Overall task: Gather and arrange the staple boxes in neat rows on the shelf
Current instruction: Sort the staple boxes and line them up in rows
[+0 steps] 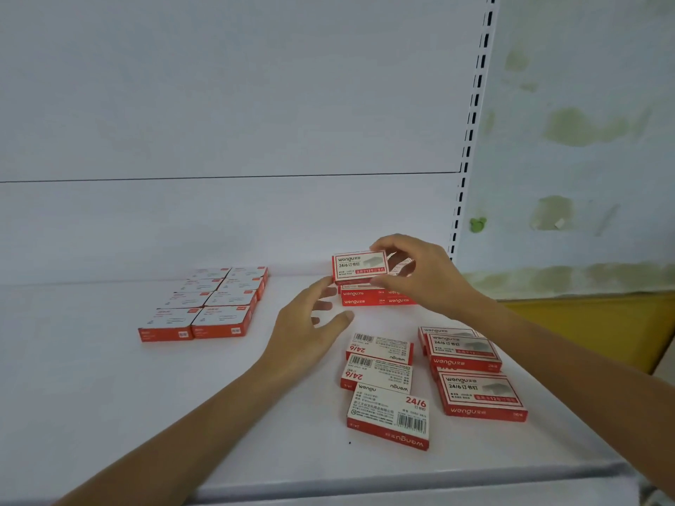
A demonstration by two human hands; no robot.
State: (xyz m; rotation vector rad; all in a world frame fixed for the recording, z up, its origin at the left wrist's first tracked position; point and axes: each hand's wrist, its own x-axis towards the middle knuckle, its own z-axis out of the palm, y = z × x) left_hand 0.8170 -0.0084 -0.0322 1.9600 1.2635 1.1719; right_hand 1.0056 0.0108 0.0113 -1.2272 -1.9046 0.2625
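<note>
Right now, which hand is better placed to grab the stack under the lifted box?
Left, probably. The left hand is open with fingertips beside the stack, while the right hand pinches the lifted box.

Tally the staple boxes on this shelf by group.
Neat block, left: 8
Barcode side up: 3
Label side up, front right: at least 3
Held box in right hand: 1
Stack beneath it: at least 2
Total: at least 17
</note>
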